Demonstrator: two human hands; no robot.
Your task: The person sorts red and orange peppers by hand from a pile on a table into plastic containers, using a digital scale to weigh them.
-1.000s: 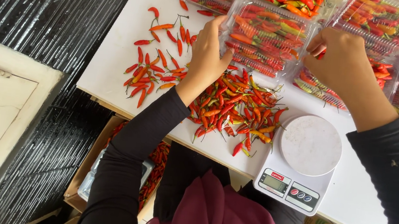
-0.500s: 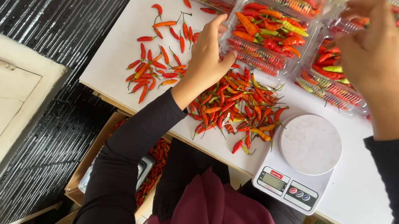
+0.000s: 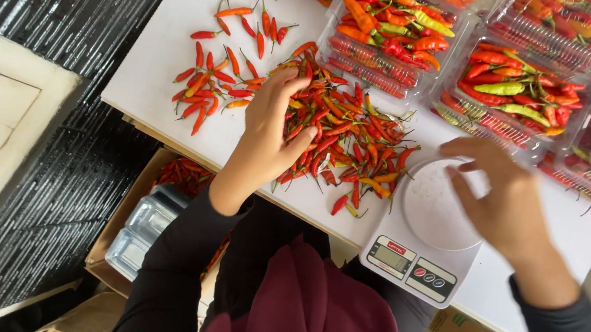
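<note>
While the left hand (image 3: 274, 128) is laid flat on the chilli pile (image 3: 342, 134), fingers spread, nothing gripped, the right hand (image 3: 503, 199) is held open above the scale (image 3: 416, 237).

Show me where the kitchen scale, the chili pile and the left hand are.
kitchen scale (image 3: 451, 211), head view, on its round white platform.
chili pile (image 3: 350, 131), head view, middle of the heap.
left hand (image 3: 274, 128), head view, back of the hand.

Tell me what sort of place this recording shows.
Probably a small produce packing station. A white table holds a heap of loose chillies under the left hand, a digital kitchen scale beneath the right hand, and clear plastic containers filled with chillies.
</note>
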